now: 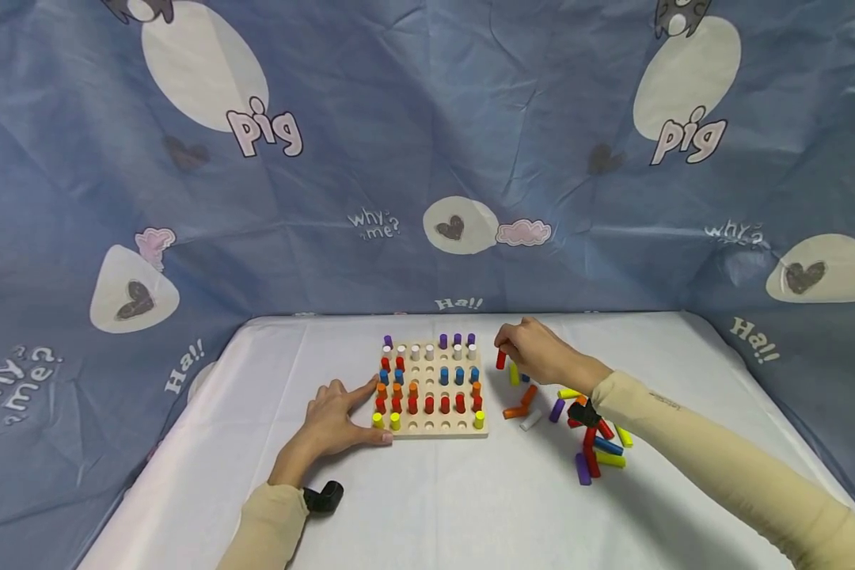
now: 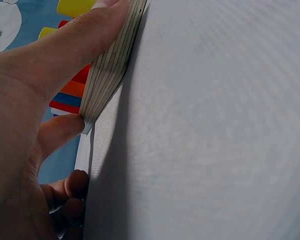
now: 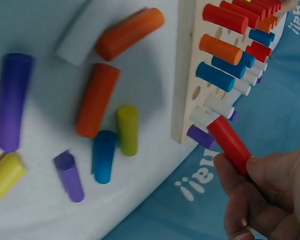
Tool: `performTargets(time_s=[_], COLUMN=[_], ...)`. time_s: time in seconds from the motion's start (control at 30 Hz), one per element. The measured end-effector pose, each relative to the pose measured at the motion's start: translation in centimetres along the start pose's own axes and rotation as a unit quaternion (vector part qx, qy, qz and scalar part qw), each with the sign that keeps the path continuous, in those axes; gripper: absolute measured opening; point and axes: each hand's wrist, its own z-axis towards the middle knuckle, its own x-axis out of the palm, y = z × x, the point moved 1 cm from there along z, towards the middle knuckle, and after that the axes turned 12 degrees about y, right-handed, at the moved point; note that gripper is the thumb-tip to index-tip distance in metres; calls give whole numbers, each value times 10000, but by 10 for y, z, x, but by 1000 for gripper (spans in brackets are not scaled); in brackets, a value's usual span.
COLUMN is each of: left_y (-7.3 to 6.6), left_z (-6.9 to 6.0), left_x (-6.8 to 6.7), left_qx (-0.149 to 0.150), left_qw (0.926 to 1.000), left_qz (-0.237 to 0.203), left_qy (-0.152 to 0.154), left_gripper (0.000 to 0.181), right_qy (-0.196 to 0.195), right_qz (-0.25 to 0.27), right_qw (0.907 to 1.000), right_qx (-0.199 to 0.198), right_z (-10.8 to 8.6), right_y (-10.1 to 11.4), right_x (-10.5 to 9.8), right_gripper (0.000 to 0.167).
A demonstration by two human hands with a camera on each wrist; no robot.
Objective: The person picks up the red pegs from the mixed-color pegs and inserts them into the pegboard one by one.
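With the pegboard [image 1: 438, 434] seated on the counter [image 1: 427, 507], my left hand [image 1: 328, 419], spread, contacts its 8 o'clock corner, and my right hand [image 1: 537, 354] pinches a red peg [image 1: 501, 360] near its 2 o'clock edge, loose pegs [image 1: 608, 446] lying toward 4 o'clock.

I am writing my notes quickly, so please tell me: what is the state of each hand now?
Left hand: open, thumb and index finger touching the pegboard.
Right hand: closed, pinching a red peg.
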Motion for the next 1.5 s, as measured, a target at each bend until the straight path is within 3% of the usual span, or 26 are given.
performTargets(time_s=[0.57,0.93,1.23,1.5], left_y=[1,0,2,1], left_z=[-1,-2,-2,-1], left_x=[0,1,0,0], left_qx=[80,-3,-55,-44], left_qw=[9999,10000,10000,10000], left_qz=[8,-9,4,18], left_qy=[-68,-55,-54,-33], left_gripper=[113,114,113,114], right_qy=[-30,-311,-121,107], right_qz=[251,238,296,227], right_qw=[9996,9986,9984,9992], right_qx=[120,-343,-467,-301], right_z=[51,79,103,110], right_y=[11,32,46,47], right_x=[7,23,34,42], right_gripper=[11,7,6,9])
